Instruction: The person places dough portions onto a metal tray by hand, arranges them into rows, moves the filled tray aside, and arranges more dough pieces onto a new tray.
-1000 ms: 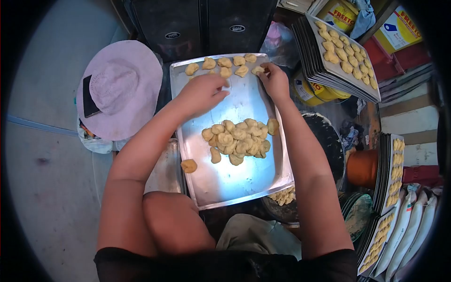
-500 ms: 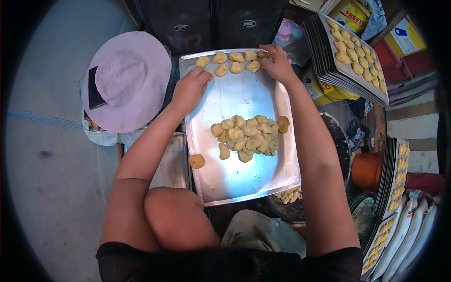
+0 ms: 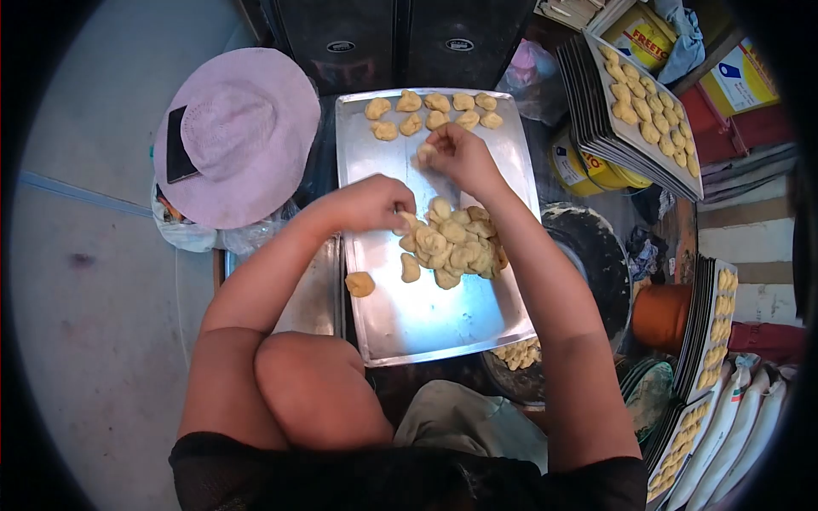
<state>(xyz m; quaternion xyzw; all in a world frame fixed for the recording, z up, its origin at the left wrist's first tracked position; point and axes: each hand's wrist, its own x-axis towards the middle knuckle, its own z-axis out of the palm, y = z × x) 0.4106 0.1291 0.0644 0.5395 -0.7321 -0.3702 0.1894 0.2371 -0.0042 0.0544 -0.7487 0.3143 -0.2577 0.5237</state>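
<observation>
My right hand point(image 3: 464, 160) pinches a small piece of dough point(image 3: 424, 152) above the metal tray point(image 3: 375, 332), just below the laid-out pieces. At the left edge of the dough pile point(image 3: 456, 243), my left hand point(image 3: 375, 204) has its fingertips closed on a dough piece point(image 3: 406, 223). Two rows of dough pieces point(image 3: 436, 102) run along the tray's far end. A darker lump of dough point(image 3: 360, 284) lies at the left rim.
A pink hat point(image 3: 239, 179) with a dark phone point(image 3: 177, 146) on its brim lies left of the tray. Stacked trays of shaped dough point(image 3: 648, 102) stand at right, near a yellow bucket point(image 3: 579, 170). Black cabinets point(image 3: 400, 43) border the far side. More dough point(image 3: 517, 353) sits in a container below.
Both hands have left the rows at the far end and come back toward the pile. A dough piece is now in my right hand, and my left fingers have reached the pile.
</observation>
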